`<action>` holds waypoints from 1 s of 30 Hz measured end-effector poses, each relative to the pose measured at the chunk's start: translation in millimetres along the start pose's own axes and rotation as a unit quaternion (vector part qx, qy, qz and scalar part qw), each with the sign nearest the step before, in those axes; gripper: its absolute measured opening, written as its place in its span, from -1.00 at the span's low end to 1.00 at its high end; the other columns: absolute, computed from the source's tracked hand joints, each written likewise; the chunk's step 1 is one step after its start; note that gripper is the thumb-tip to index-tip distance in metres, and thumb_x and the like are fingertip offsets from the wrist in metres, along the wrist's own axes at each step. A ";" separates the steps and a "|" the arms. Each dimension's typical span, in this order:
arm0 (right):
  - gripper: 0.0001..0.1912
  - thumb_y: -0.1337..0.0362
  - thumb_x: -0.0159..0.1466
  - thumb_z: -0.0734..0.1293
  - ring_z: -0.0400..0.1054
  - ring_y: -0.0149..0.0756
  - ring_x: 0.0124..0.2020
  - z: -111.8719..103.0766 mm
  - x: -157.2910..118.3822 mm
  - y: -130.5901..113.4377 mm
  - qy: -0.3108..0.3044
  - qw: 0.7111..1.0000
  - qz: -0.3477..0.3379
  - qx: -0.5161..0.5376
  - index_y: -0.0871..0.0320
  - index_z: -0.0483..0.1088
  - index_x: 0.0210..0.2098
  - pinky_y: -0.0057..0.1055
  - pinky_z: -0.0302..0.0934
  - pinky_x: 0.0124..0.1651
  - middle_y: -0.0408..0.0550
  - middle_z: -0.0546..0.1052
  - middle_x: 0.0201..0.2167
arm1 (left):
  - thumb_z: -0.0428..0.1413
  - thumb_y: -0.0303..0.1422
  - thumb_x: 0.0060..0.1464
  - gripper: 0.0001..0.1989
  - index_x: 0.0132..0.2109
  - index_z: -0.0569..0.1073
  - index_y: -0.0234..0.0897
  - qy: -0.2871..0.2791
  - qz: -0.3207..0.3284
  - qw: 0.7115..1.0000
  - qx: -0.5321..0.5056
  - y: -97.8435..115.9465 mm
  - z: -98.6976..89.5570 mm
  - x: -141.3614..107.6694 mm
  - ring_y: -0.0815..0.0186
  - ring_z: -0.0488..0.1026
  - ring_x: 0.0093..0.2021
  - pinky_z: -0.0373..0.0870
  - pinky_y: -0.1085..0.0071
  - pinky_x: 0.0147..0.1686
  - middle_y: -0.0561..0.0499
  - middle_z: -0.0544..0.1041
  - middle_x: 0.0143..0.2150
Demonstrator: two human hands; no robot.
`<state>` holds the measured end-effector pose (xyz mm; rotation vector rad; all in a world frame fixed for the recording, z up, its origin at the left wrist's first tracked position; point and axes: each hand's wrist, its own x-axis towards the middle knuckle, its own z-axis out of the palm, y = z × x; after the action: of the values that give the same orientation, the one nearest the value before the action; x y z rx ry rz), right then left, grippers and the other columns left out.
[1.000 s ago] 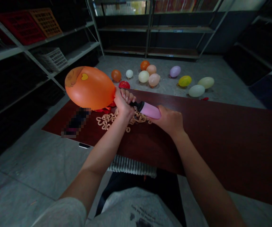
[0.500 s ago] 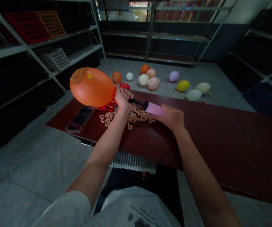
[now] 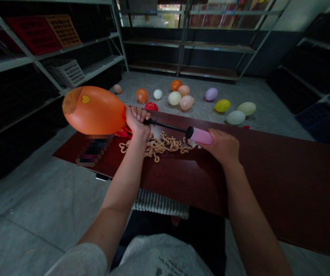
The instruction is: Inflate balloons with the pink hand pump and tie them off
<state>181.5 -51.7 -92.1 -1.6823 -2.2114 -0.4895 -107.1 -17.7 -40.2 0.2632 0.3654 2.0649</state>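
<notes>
An inflated orange balloon [image 3: 98, 111] with a brown printed figure and a yellow heart extends leftward from my left hand [image 3: 137, 120]. That hand is closed round the balloon's neck and the black nozzle end of a balloon pump; the exact join is hidden by the fingers. My right hand [image 3: 224, 145] wraps the far end of the pump's pink barrel [image 3: 201, 135]. Between the two hands a length of black rod [image 3: 169, 126] shows. Beneath, a heap of tan, curly, chain-like pieces [image 3: 156, 147] lies on the dark red table [image 3: 182, 172].
Red pieces [image 3: 123, 132] lie under the orange balloon, near a blurred-out dark object [image 3: 94, 149] at the table's left end. Several balloons, including a purple one [image 3: 211, 94] and a yellow one [image 3: 222, 105], rest on the floor beyond. Metal shelves [image 3: 153, 44] stand behind; crates [image 3: 67, 73] fill the left rack.
My hands have moved apart, and more black rod shows out of the pink barrel. The orange balloon has shifted left with my left hand; my right hand has gone right and slightly down.
</notes>
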 end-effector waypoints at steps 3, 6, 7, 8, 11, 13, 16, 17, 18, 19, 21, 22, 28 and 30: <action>-0.36 -0.30 0.23 0.20 0.42 -0.15 -0.31 -1.9 -2.1 -2.6 -0.011 1.000 -0.005 0.000 0.14 0.46 -0.11 -0.33 0.01 -0.31 0.06 0.58 -0.25 | -0.11 -0.10 0.39 -0.38 -0.62 0.00 -0.25 -0.001 0.004 1.000 0.018 0.6 3.1 -4.5 0.51 -0.13 -0.77 -0.06 0.51 -0.72 0.21 -0.08 -0.72; -0.35 -0.32 0.21 0.20 0.41 -0.16 -0.33 -5.2 -3.4 -5.1 -0.021 1.000 -0.002 0.007 0.15 0.45 -0.15 -0.34 -0.02 -0.34 0.06 0.58 -0.27 | -0.09 -0.05 0.37 -0.37 -0.62 -0.01 -0.25 0.012 0.007 0.999 0.046 0.3 8.1 -10.0 0.52 -0.14 -0.76 -0.05 0.52 -0.73 0.21 -0.09 -0.72; -0.35 -0.32 0.20 0.21 0.41 -0.16 -0.34 -6.2 -3.7 -6.3 -0.025 1.000 -0.002 0.010 0.15 0.45 -0.16 -0.34 -0.02 -0.35 0.06 0.58 -0.28 | -0.09 -0.04 0.36 -0.37 -0.62 -0.02 -0.25 0.016 0.006 0.999 0.051 0.1 9.9 -12.0 0.52 -0.14 -0.76 -0.04 0.52 -0.73 0.21 -0.09 -0.72; -0.35 -0.31 0.20 0.21 0.41 -0.17 -0.35 -7.0 -3.9 -7.9 -0.029 1.000 -0.001 0.012 0.15 0.45 -0.16 -0.34 -0.03 -0.35 0.05 0.58 -0.28 | -0.08 -0.04 0.36 -0.37 -0.62 -0.02 -0.25 0.017 0.005 0.998 0.054 -0.5 11.6 -14.2 0.52 -0.14 -0.76 -0.04 0.52 -0.73 0.21 -0.09 -0.72; -0.39 -0.28 0.21 0.21 0.42 -0.18 -0.37 -8.1 -4.2 -15.5 -0.041 0.999 -0.004 0.028 0.14 0.45 -0.15 -0.35 -0.04 -0.37 0.04 0.59 -0.29 | -0.08 -0.07 0.37 -0.37 -0.62 -0.01 -0.25 -0.002 -0.007 0.999 0.048 -5.4 15.1 -21.5 0.51 -0.14 -0.76 -0.03 0.51 -0.73 0.20 -0.08 -0.72; -0.40 -0.28 0.20 0.23 0.42 -0.18 -0.37 -8.1 -4.3 -23.3 -0.047 0.998 -0.005 0.039 0.13 0.45 -0.15 -0.35 -0.05 -0.38 0.04 0.60 -0.29 | -0.10 -0.11 0.39 -0.37 -0.63 0.00 -0.25 -0.020 -0.018 0.999 0.045 -11.9 15.9 -27.4 0.51 -0.14 -0.76 -0.03 0.51 -0.73 0.20 -0.08 -0.72; -0.41 -0.26 0.16 0.28 0.43 -0.19 -0.40 -7.9 -4.7 -37.6 -0.052 0.997 -0.009 0.058 0.13 0.44 -0.18 -0.36 -0.07 -0.41 0.04 0.61 -0.31 | -0.12 -0.12 0.40 -0.37 -0.64 0.01 -0.26 -0.045 -0.045 0.997 0.048 -25.4 16.2 -38.0 0.50 -0.14 -0.77 -0.05 0.50 -0.73 0.19 -0.07 -0.73; -0.42 -0.26 0.16 0.29 0.44 -0.19 -0.41 -7.9 -5.0 -42.2 -0.051 0.996 -0.011 0.069 0.14 0.44 -0.18 -0.37 -0.07 -0.41 0.04 0.61 -0.31 | -0.13 -0.11 0.40 -0.37 -0.64 0.01 -0.26 -0.051 -0.053 0.996 0.051 -30.0 16.5 -41.7 0.50 -0.14 -0.77 -0.05 0.50 -0.73 0.19 -0.07 -0.73; -0.43 -0.25 0.16 0.29 0.44 -0.20 -0.41 -7.8 -5.3 -46.4 -0.049 0.996 -0.013 0.078 0.14 0.44 -0.18 -0.37 -0.08 -0.42 0.03 0.61 -0.31 | -0.12 -0.09 0.39 -0.36 -0.64 0.01 -0.26 -0.055 -0.060 0.995 0.054 -34.3 16.8 -45.3 0.50 -0.14 -0.77 -0.06 0.50 -0.74 0.19 -0.07 -0.73; -0.43 -0.24 0.16 0.29 0.45 -0.19 -0.41 -7.7 -5.6 -49.8 -0.046 0.995 -0.015 0.085 0.15 0.44 -0.18 -0.37 -0.09 -0.43 0.04 0.62 -0.32 | -0.12 -0.06 0.38 -0.35 -0.64 0.01 -0.26 -0.058 -0.066 0.994 0.059 -38.1 17.2 -48.4 0.50 -0.13 -0.77 -0.05 0.50 -0.74 0.19 -0.08 -0.73; -0.41 -0.25 0.16 0.29 0.46 -0.18 -0.41 -7.7 -6.2 -54.3 -0.042 0.995 -0.016 0.091 0.15 0.44 -0.18 -0.37 -0.10 -0.44 0.04 0.62 -0.33 | -0.10 -0.04 0.37 -0.34 -0.64 0.00 -0.26 -0.055 -0.077 0.993 0.069 -43.2 17.4 -52.7 0.51 -0.13 -0.77 -0.06 0.49 -0.73 0.19 -0.08 -0.73; -0.41 -0.26 0.16 0.28 0.47 -0.18 -0.41 -7.9 -6.4 -55.4 -0.042 0.995 -0.016 0.091 0.15 0.45 -0.19 -0.37 -0.10 -0.45 0.05 0.62 -0.34 | -0.09 -0.04 0.37 -0.35 -0.64 0.00 -0.27 -0.050 -0.082 0.993 0.073 -44.4 17.2 -53.7 0.51 -0.13 -0.77 -0.06 0.49 -0.73 0.19 -0.08 -0.73; -0.34 -0.32 0.19 0.21 0.47 -0.19 -0.40 -11.3 -4.8 -55.2 -0.036 0.995 -0.017 0.089 0.14 0.47 -0.17 -0.37 -0.07 -0.44 0.05 0.62 -0.31 | -0.09 -0.11 0.39 -0.37 -0.63 -0.01 -0.27 -0.024 -0.084 0.993 0.074 -41.6 11.2 -46.8 0.51 -0.13 -0.76 -0.04 0.49 -0.71 0.20 -0.09 -0.72; -0.34 -0.33 0.19 0.20 0.47 -0.20 -0.38 -12.4 -3.6 -55.1 -0.026 0.996 -0.017 0.087 0.13 0.48 -0.15 -0.37 -0.07 -0.43 0.03 0.63 -0.30 | -0.10 -0.11 0.39 -0.37 -0.63 -0.01 -0.27 -0.018 -0.084 0.994 0.071 -40.6 9.8 -43.8 0.51 -0.13 -0.76 -0.04 0.49 -0.71 0.20 -0.09 -0.72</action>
<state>129.8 -74.1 -86.9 -1.5866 -2.2513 -0.2555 -49.6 -35.2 -47.4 0.3436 0.4977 1.8685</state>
